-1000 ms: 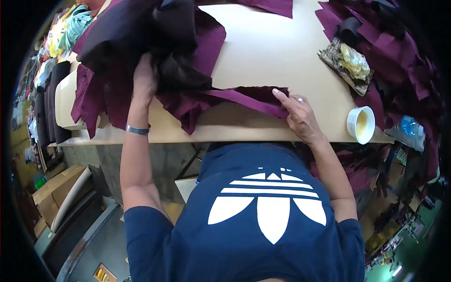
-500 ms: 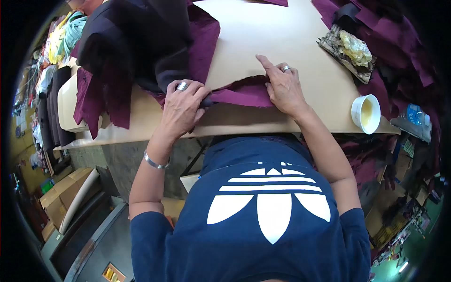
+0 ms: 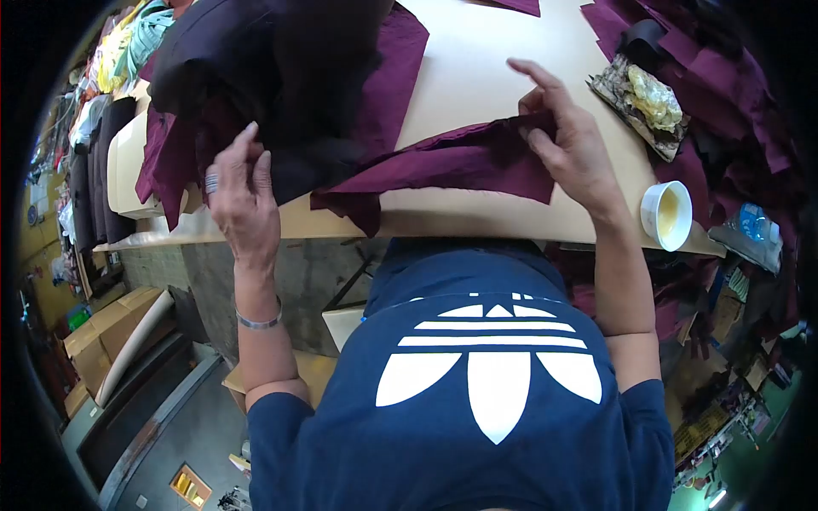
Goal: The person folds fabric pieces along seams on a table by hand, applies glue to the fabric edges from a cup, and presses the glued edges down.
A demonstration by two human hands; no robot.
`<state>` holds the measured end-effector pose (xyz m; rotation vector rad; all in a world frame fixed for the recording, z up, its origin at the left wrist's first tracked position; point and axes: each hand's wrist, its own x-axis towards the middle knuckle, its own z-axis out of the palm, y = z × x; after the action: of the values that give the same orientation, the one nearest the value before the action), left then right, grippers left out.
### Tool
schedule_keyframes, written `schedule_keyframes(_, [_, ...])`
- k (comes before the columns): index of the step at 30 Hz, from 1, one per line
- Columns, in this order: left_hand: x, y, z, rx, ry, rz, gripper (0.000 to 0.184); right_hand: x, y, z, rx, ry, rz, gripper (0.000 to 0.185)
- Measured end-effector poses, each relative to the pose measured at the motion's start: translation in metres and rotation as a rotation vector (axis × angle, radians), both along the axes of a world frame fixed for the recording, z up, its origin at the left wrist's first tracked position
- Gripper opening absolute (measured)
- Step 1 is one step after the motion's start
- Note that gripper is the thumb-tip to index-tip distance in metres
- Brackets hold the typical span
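My right hand pinches one end of a maroon fabric piece between thumb and curled fingers, its index finger stretched out. The piece runs left across the table's front, and a corner of it droops over the edge. My left hand is apart from that strip, beside a dark bundle of cloth. Its thumb and fingers are parted, and I see nothing held between them. More maroon fabric spreads out from under the dark bundle.
On the right of the table sit a white bowl with yellowish contents and a bark-like slab carrying a translucent yellow lump. Maroon scraps pile up at the far right, near a plastic-wrapped item. Cardboard boxes stand lower left.
My left hand has let go of the fabric and moved left. My right hand has risen to the right, drawing out the maroon piece, so more of it shows. The dark bundle has shifted slightly right.
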<state>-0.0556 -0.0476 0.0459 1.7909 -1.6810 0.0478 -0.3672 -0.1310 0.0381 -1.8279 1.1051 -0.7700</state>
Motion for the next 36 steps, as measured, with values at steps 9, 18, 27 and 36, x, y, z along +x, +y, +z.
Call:
schedule_keyframes(9, [-0.053, -0.032, -0.041, 0.214, 0.047, -0.657, 0.031, 0.004, -0.002, 0.107, -0.017, -0.180, 0.085, 0.071])
schedule_keyframes(18, [-0.002, -0.045, 0.015, 0.611, 0.536, -0.475, 0.050, -0.005, -0.049, 0.117, -0.113, -0.472, 0.263, 0.054])
schedule_keyframes(27, [-0.003, -0.034, 0.111, 0.097, -0.527, -0.153, 0.099, 0.000, -0.051, 0.124, -0.273, -0.525, 0.206, 0.045])
schedule_keyframes(36, [-0.015, -0.036, 0.045, 0.376, -0.550, -0.340, 0.113, -0.005, -0.056, 0.109, -0.046, -0.512, 0.174, 0.053])
